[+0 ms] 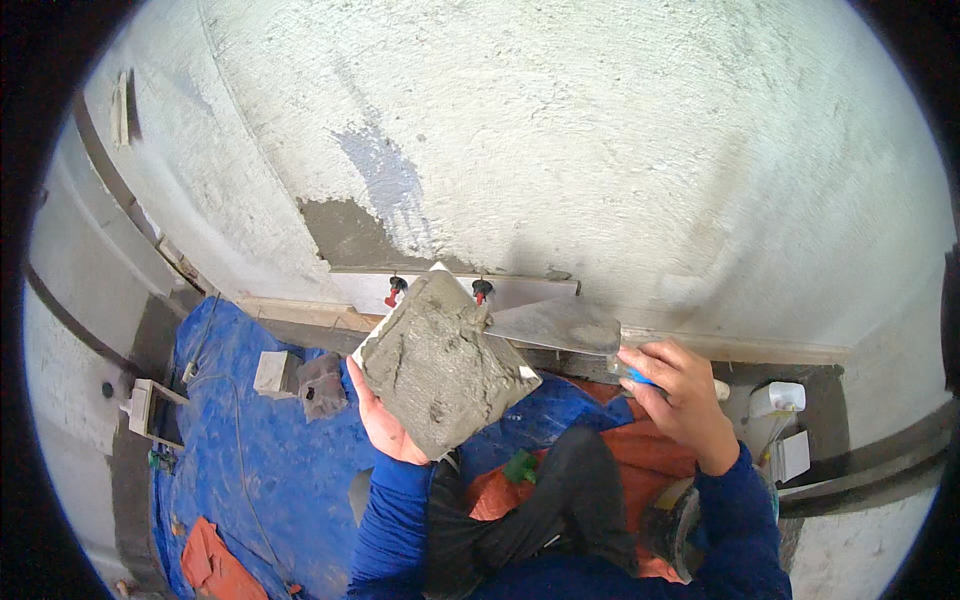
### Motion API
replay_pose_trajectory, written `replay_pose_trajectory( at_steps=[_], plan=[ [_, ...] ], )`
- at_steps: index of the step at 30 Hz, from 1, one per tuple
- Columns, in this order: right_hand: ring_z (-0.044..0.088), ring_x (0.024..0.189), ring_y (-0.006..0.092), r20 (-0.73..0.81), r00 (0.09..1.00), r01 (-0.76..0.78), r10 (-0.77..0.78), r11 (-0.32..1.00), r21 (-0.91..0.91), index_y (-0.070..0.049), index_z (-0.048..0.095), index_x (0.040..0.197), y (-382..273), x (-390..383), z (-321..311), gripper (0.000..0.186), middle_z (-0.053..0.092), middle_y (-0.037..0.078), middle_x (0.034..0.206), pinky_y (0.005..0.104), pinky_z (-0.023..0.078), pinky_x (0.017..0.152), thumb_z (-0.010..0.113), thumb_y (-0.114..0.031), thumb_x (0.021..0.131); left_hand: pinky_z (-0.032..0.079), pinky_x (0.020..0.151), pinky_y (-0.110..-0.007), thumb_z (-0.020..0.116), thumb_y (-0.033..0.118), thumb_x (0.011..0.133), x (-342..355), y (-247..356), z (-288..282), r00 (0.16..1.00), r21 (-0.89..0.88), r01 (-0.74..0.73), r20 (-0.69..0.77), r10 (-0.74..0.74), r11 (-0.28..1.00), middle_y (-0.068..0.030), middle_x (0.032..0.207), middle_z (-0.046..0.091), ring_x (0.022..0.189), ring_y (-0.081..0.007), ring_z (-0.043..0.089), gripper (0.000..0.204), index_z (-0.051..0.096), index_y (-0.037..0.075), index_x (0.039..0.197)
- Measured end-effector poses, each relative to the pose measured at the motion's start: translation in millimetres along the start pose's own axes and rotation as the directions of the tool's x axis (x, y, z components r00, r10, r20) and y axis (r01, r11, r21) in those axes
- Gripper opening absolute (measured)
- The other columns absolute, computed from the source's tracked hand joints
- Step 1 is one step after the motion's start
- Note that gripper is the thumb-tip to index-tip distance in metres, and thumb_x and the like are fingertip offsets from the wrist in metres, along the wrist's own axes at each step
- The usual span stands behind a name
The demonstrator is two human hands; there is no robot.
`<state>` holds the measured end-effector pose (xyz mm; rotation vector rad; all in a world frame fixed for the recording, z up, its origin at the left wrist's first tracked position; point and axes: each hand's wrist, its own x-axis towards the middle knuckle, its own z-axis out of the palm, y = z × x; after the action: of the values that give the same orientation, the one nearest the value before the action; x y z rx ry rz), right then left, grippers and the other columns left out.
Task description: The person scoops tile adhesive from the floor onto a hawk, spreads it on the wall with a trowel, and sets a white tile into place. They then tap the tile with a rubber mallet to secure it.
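My left hand holds up a white square tile from beneath, its face coated in thick grey mortar. In my right hand is a trowel with a blue handle; its blade reaches left to the mortar's upper right edge. Behind them, low on the rough white wall, is a strip of white tile with red levelling clips along it, partly hidden by the mortared tile.
A blue tarp and orange sheeting cover the floor. A pale block and crumpled bag lie left. A white container stands right, a bucket lower right. A wooden batten follows the wall's base.
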<state>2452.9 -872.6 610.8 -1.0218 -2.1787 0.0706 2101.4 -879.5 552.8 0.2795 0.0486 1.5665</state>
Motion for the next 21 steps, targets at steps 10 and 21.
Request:
replay_pose_trajectory(
  at_steps=[10,21],
  plan=[
    [0.063,0.082,0.0271,-0.154,0.984,0.071,-0.086,0.992,-0.101,-0.015,0.073,0.127,28,6,12,0.046,0.066,0.007,0.1,0.0396,0.052,0.07,0.077,-0.01,0.082,0.03,0.122,-0.057,0.04,0.061,0.106,2,-41,5,0.995,-0.053,0.098,0.029,-0.097,0.994,-0.0171,0.16,0.044,0.145,-0.0389,0.043,0.074,0.042,0.007,0.157],
    [0.065,0.085,0.0289,-0.148,0.986,-0.102,0.076,0.979,-0.177,-0.016,0.07,0.13,41,10,10,0.044,0.067,0.009,0.1,0.0403,0.054,0.072,0.074,-0.01,0.087,0.034,0.12,-0.055,0.045,0.063,0.104,20,-26,-19,0.984,0.097,0.001,-0.18,0.016,0.995,-0.0158,0.155,0.05,0.14,-0.0377,0.048,0.074,0.048,0.007,0.153]
  ],
)
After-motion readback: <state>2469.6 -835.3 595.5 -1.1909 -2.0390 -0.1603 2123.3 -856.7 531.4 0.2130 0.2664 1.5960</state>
